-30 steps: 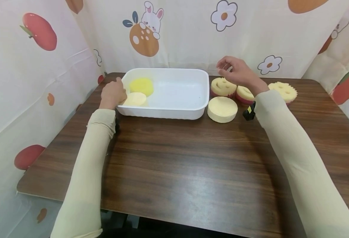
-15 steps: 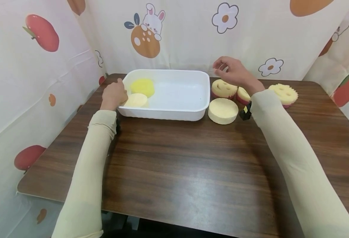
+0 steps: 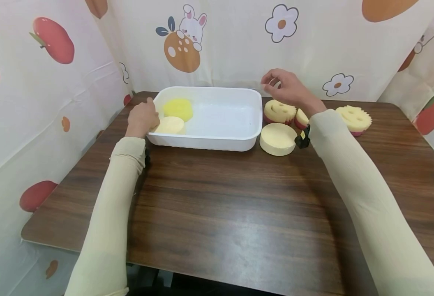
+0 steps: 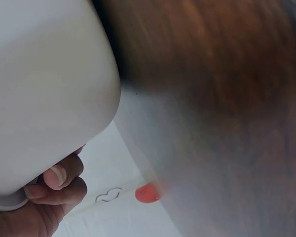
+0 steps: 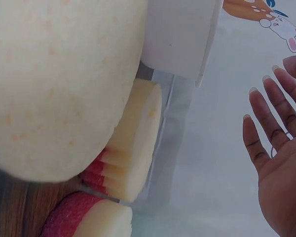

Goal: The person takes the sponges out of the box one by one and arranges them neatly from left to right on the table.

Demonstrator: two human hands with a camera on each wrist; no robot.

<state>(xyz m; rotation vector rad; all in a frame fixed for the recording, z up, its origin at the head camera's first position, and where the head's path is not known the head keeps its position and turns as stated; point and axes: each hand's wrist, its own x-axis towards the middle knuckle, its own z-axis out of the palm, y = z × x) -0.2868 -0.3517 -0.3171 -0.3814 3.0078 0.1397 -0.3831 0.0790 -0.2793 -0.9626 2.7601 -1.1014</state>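
A white rectangular plastic tub (image 3: 224, 142) stands at the back of the table. My left hand (image 3: 141, 119) grips its left rim; in the left wrist view the fingers (image 4: 64, 173) curl against the tub wall. Inside, at the left end, lie a yellow round sponge (image 3: 178, 109) and a cream round sponge (image 3: 170, 124). My right hand (image 3: 285, 87) hovers, holding nothing, fingers loosely bent, above a smiley-face sponge (image 3: 279, 111) beside the tub's right end. In the right wrist view its fingers (image 5: 266, 118) are spread apart.
Right of the tub stand a plain cream round sponge (image 3: 278, 139), a red-and-cream sponge (image 3: 301, 119) partly behind the right wrist, and a scalloped face sponge (image 3: 354, 118). A printed curtain (image 3: 235, 45) hangs close behind the wooden table (image 3: 217, 197).
My right hand has drifted left toward the tub's back right corner. The left hand keeps its grip, and the tub and sponges have stayed put; the head view has tilted slightly.
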